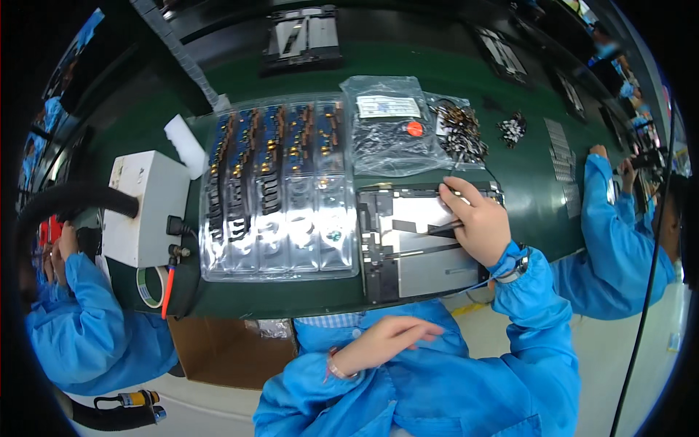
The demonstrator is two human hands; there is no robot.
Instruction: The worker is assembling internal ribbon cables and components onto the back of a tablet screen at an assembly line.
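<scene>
An opened tablet (429,271) with silver battery panels and a black left side lies flat at the table's front edge. Over its right half is my right hand (477,222), thumb and forefinger together at the tablet's far edge. Dark, slim tweezers (443,229) stick out leftward from its curled fingers, tips above the panels. Whether the fingertips pinch a small part cannot be made out. My left hand (389,341) hovers before my body, short of the table, fingers stretched out and nothing in them.
Left of the tablet sits a clear plastic tray (280,277) of small blue-and-gold circuit parts. Beyond it are clear bags (389,149) and a heap of small parts (462,135). A white box (145,207) with a black hose stands left. Co-workers' blue sleeves (615,247) flank both sides.
</scene>
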